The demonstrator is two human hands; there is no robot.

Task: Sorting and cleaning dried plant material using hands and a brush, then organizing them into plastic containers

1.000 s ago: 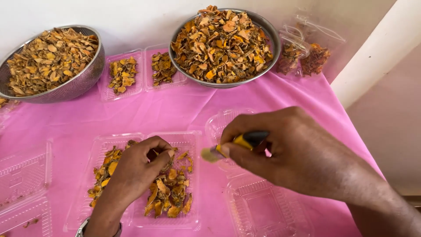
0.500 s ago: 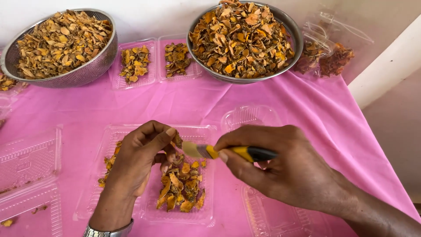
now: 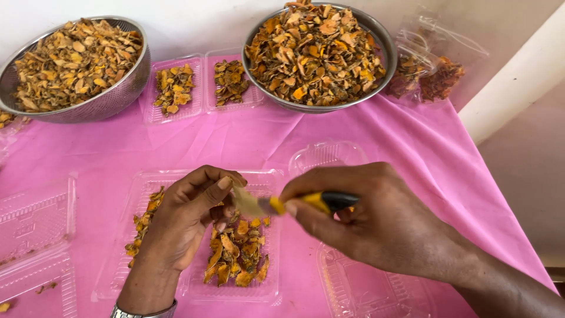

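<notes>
Your right hand [image 3: 365, 218] gripped the yellow-handled knife [image 3: 294, 204], its long axis pointing left. Over the clear tray [image 3: 265, 176], your left hand [image 3: 188, 221] pinched a dried slice [image 3: 240, 189], touching the blade tip.

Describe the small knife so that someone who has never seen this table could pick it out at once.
On the pink tablecloth, look above the clear plastic tray nearest the camera. The right hand grips the small knife there. Its yellow-and-black handle and pale blade set it apart from the orange dried slices below.
</notes>
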